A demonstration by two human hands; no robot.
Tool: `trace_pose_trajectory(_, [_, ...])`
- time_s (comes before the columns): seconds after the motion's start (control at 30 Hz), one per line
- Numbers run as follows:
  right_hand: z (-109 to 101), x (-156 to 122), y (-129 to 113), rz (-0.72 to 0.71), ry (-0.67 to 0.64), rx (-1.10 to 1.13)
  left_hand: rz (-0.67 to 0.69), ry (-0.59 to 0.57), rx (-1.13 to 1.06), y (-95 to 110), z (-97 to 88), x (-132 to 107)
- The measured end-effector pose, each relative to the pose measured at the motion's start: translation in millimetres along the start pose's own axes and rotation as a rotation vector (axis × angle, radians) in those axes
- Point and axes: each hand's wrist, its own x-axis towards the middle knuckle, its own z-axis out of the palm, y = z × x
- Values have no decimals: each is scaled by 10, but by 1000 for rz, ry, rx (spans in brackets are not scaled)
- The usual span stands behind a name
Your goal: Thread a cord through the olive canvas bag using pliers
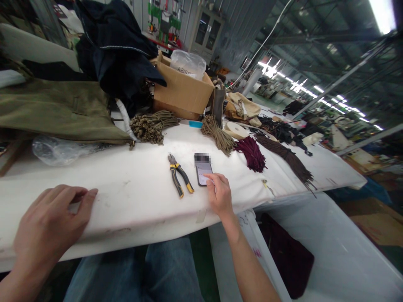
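Note:
A phone lies flat on the white table, its screen lit. My right hand rests at the phone's near edge, with a fingertip touching the screen and the other fingers loosely curled; it holds nothing. Just left of the phone lie pliers with yellow and black handles. My left hand rests on the table's near edge at the left, fingers loosely bent over the rim, holding nothing.
Bundles of cords lie behind: olive, tan, maroon, dark brown. A cardboard box, dark garments, an olive garment and a plastic bag crowd the back left. A white bin holding maroon cloth stands lower right.

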Motion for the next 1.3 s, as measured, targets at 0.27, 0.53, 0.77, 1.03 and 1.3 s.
trace_pose_trajectory(0.27, [-3, 0, -6, 9, 14, -2, -1, -4, 18, -5, -1, 3])
trace_pose_trajectory(0.53, [2, -23, 13, 20, 22, 0, -7, -9, -4, -3, 6, 16])
trace_pose_trajectory(0.77, [3, -9, -2, 20, 10, -9, 6, -14, 10, -2, -10, 5])
trace_pose_trajectory(1.03, [2, -8, -6, 15, 10, -16, 2, -17, 7, -1, -12, 5])
trace_pose_trajectory(1.3, [0, 5, -17, -3, -9, -11, 4, -30, 29, 2, -10, 1])
